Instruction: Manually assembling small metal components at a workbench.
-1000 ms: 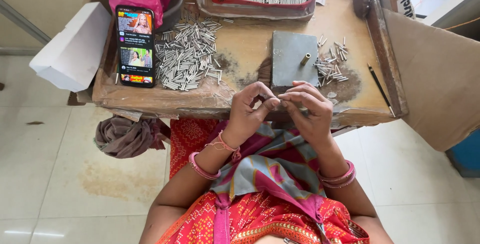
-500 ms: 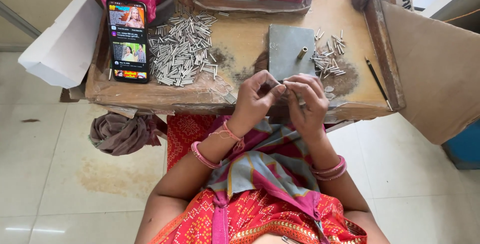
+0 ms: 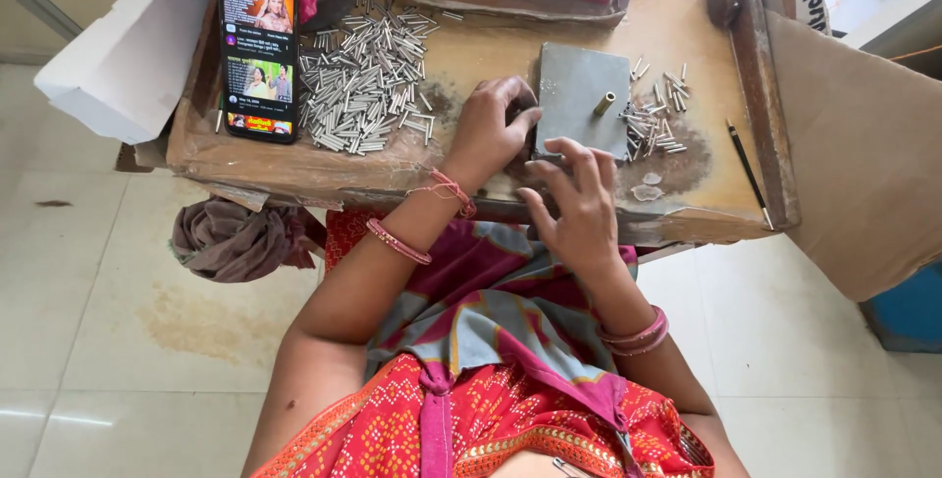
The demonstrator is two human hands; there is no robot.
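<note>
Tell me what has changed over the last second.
Both hands have left their joined position over the lap and gone forward to the table. The left hand now rests on the tabletop at the grey plate's left edge; the right hand hovers, fingers spread, at its near edge. The pile of metal tubes, phone and pencil stayed put.

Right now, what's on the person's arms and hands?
Both arms are bare, no sleeves or gloves. Left hand: a thin red thread at the wrist and a pink bangle further up the forearm. Right hand: stacked pink bangles at the wrist. No rings visible.
</note>
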